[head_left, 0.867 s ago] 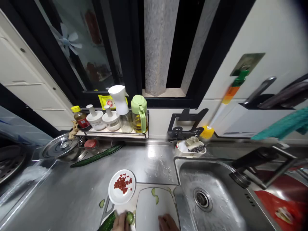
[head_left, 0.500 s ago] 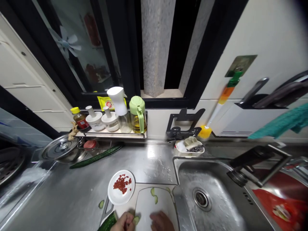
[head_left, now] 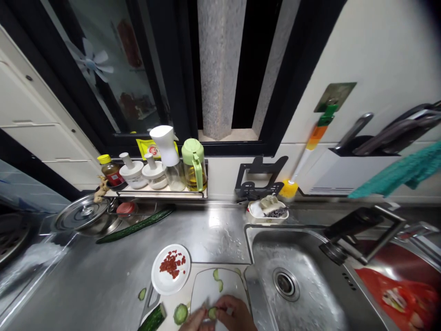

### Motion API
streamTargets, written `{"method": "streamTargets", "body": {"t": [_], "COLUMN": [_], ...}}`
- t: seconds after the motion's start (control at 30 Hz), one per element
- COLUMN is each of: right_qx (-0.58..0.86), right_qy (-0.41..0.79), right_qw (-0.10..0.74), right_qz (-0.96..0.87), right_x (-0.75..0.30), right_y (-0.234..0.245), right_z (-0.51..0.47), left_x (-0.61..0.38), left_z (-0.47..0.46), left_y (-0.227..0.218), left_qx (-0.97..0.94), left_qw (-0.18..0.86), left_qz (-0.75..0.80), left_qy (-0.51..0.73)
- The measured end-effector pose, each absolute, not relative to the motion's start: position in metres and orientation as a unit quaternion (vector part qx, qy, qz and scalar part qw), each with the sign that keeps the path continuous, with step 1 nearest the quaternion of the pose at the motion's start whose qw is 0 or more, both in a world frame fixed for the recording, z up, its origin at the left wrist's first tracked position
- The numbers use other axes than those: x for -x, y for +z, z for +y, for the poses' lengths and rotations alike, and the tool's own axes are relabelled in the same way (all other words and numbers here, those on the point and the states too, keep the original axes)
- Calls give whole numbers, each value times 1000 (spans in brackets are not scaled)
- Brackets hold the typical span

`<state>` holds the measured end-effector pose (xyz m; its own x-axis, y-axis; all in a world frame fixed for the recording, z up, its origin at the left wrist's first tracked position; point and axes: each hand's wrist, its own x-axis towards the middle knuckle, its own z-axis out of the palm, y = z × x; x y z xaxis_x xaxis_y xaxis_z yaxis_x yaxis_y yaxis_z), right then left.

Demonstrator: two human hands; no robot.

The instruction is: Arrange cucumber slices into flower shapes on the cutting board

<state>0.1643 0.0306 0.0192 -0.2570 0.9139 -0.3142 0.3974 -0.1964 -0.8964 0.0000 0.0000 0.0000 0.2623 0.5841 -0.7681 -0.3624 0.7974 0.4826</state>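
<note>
Over the white cutting board (head_left: 201, 294), my right hand (head_left: 237, 315) pinches a small cucumber slice (head_left: 212, 313). My left hand (head_left: 197, 322) is closed at the other side of that slice, its fingertips blurred against it. Two thin curved cucumber pieces (head_left: 218, 280) lie farther back on the board. To the left of my left hand are a round cucumber slice (head_left: 180, 314) and the cut end of a cucumber (head_left: 153, 318). The lower parts of both hands run out of view.
Behind the hands stands a white plate (head_left: 161, 284) with small red dried berries. A stray cucumber slice (head_left: 142, 294) lies left of it. A whole cucumber (head_left: 136, 227) lies by the condiment rack (head_left: 161, 194). The sink (head_left: 292, 250) is on the right.
My left hand has moved right with the cucumber slice, uncovering the round slice. My right hand has closed from a loose pose onto the small slice. The view has shifted slightly.
</note>
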Motion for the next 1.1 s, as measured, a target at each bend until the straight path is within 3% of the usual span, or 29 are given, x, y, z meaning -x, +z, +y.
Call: {"method": "streamTargets", "body": {"t": [0.1, 0.23, 0.43, 0.67, 0.93, 1.1], "right_qx": [572, 569, 571, 628, 635, 636], "right_qy": [515, 509, 538, 457, 323, 280], "right_qw": [249, 258, 230, 155, 84, 61], "right_qz": [-588, -593, -576, -611, -696, -716], "right_x": [-168, -174, -179, -177, -178, -173], "right_y": [6, -7, 23, 40, 37, 38], "right_z": [30, 31, 40, 62, 90, 97], "left_x": [-4, -11, -14, -25, -35, -42], "left_z": [3, 7, 15, 26, 40, 47], "left_y": [-2, -2, -6, -8, -4, -1], "left_qx": [-39, 33, 6, -212, -400, -416], "left_qw": [811, 806, 773, 627, 399, 374], "left_qz": [510, 468, 508, 614, 772, 778], "left_qy": [286, 361, 379, 430, 290, 286]}}
